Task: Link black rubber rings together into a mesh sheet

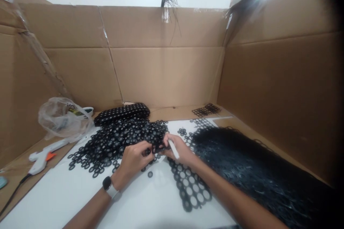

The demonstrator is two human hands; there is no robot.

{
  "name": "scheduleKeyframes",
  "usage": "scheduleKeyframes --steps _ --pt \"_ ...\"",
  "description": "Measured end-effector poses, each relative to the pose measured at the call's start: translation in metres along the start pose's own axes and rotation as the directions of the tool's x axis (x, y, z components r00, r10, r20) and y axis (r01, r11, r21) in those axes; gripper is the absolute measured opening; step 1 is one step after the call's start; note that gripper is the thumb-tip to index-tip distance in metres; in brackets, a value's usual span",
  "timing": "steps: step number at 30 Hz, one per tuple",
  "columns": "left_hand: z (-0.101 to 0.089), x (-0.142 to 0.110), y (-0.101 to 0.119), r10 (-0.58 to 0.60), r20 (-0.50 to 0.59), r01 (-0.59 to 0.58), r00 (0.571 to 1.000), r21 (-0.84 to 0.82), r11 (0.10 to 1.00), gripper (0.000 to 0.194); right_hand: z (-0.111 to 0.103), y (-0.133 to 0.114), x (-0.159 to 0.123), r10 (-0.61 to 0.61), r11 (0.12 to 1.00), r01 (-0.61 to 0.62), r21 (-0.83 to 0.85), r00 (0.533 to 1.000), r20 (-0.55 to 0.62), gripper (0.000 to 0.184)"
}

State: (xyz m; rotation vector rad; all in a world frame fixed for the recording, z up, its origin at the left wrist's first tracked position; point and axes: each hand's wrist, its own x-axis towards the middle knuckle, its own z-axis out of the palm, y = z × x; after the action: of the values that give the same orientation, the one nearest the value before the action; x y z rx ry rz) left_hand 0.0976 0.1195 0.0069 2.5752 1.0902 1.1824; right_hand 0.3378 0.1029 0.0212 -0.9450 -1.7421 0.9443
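My left hand (137, 155), with a watch (109, 187) on its wrist, pinches small black rings (147, 151) at the front of a heap. My right hand (180, 149) is closed round a white stick-shaped tool (173, 149), which slants across the palm. Its fingertips meet the rings close to my left fingers; the exact contact there is hidden. Below my right hand lies a lattice of joined black rings (187, 205), partly covered by the hand. One loose black ring (150, 174) lies on the white board (150, 204).
A large heap of black rings (126, 136) spreads behind my left hand, before a dotted black pouch (122, 113). At left are a white glue gun (40, 160) and a clear plastic bag (63, 121). A big dark mesh (242, 164) lies right; cardboard walls (166, 75) surround the board.
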Motion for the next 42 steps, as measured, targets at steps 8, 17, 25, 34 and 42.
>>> scheduleKeyframes --steps 8,17,25,34,42 --pt "-0.026 0.011 -0.033 -0.213 -0.175 0.225 0.961 0.052 0.973 0.015 -0.003 0.013 0.004 0.138 0.983 -0.128 0.132 0.988 -0.068 0.050" --pt "-0.046 0.011 -0.059 -0.215 -0.158 0.232 0.964 0.097 0.968 0.012 -0.010 0.012 0.007 0.252 0.947 -0.247 0.205 0.968 0.002 0.051" --pt "0.001 0.002 -0.007 0.016 0.010 -0.015 1.000 -0.078 0.997 0.023 -0.007 0.001 0.005 0.214 0.975 -0.209 0.077 0.975 -0.064 0.059" --pt "0.003 0.001 -0.010 0.054 -0.004 -0.054 0.999 -0.139 0.989 0.019 0.000 -0.002 0.000 0.049 0.997 -0.048 0.064 0.999 -0.009 0.049" --pt "-0.004 0.002 -0.013 0.076 0.066 -0.068 0.995 -0.126 0.990 0.020 0.003 -0.008 -0.001 0.030 0.999 -0.032 -0.034 0.999 -0.034 0.046"
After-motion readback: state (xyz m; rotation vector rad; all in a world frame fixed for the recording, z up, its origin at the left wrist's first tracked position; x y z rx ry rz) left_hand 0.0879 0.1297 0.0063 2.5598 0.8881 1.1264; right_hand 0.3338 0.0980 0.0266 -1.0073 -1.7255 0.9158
